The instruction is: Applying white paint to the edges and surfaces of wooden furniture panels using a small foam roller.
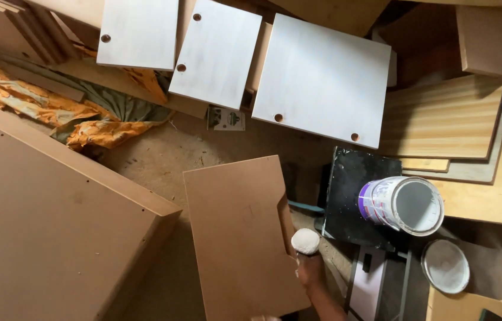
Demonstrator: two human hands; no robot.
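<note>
Large brown panel (49, 220) fills lower left of frame; three white-coated boards (322, 80) lean along the top. Small brown board (242, 238) at lower centre, uncoated. Open paint can (402, 205) at right on a black sheet (355, 193), lid (446, 266) just below it. My right hand (310, 270), lower centre, is closed round a white pad (305, 241) at the board's right edge. To coat well: I judge even strokes, edges included. Fingers hidden under pad; left hand out of view.
</note>
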